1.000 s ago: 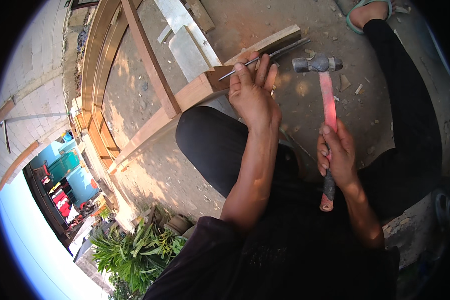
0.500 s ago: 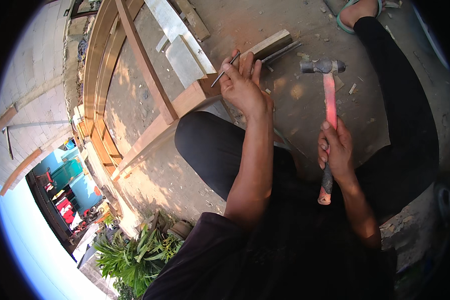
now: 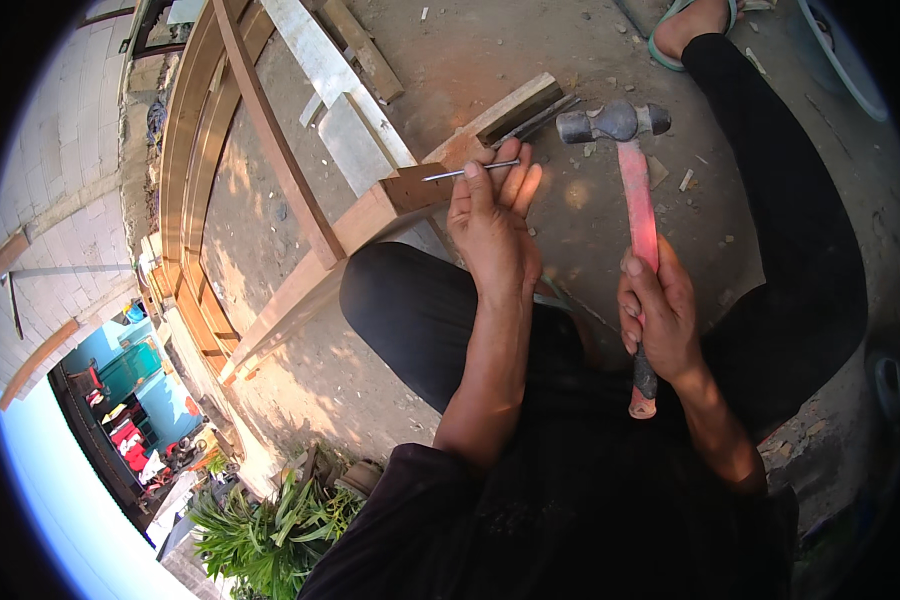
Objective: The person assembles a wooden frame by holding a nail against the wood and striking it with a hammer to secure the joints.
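Observation:
My left hand [image 3: 492, 215] pinches a long metal nail [image 3: 470, 171] between thumb and fingers. The nail's pointed tip lies in front of the end face of a wooden beam [image 3: 368, 217]; I cannot tell whether it touches the wood. On the right, my right hand [image 3: 660, 310] is wrapped round the pink-red handle of a hammer [image 3: 639, 200]. Its dark steel head points away from me, above the ground, and the grip end shows below my fist. My bent left knee [image 3: 395, 300] is beside the beam.
A thin wooden bar [image 3: 275, 145] meets the beam at an angle, and long frame pieces [image 3: 178, 150] curve away at left. Metal-coloured boards [image 3: 355, 140] and a wood block [image 3: 515, 110] lie beyond the beam end. A leafy plant [image 3: 270, 525] stands at lower left.
The nail has turned from steeply slanted to nearly level, its tip now toward the beam end. My left hand has opened out somewhat and lowered. The hammer has shifted slightly left.

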The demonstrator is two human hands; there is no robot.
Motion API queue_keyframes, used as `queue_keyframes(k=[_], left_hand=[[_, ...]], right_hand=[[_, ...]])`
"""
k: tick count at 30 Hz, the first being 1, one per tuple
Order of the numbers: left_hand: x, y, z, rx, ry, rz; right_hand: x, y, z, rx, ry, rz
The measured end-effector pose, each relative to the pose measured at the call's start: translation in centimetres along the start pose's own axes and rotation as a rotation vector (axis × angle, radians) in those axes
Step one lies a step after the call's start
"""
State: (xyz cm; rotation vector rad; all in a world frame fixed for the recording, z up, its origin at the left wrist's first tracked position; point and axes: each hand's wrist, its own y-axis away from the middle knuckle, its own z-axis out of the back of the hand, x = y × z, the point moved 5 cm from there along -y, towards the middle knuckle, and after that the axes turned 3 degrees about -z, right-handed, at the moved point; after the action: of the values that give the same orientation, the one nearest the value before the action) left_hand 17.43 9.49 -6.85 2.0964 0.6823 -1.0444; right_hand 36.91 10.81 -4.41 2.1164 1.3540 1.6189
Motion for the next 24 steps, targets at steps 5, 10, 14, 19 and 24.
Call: queue_keyframes(k=[5,10,14,19,24], left_hand=[[0.6,-0.5,2.0,-0.110,0.021,-0.078],[0.2,-0.6,2.3,-0.102,-0.104,-0.073],[0.2,-0.5,2.6,-0.128,-0.093,-0.067],[-0.2,-0.6,2.5,-0.131,-0.151,-0.079],[-0.5,-0.3,2.2,-0.164,-0.203,-0.094]], right_hand=[[-0.6,-0.4,0.8,-0.072,-0.015,0.002],[-0.6,-0.3,0.7,-0.064,-0.021,-0.002],[-0.6,0.0,0.2,-0.033,-0.032,-0.016],[-0.9,0.1,-0.1,-0.027,-0.041,-0.015],[-0.9,0.2,-0.3,-0.024,-0.045,-0.031]])
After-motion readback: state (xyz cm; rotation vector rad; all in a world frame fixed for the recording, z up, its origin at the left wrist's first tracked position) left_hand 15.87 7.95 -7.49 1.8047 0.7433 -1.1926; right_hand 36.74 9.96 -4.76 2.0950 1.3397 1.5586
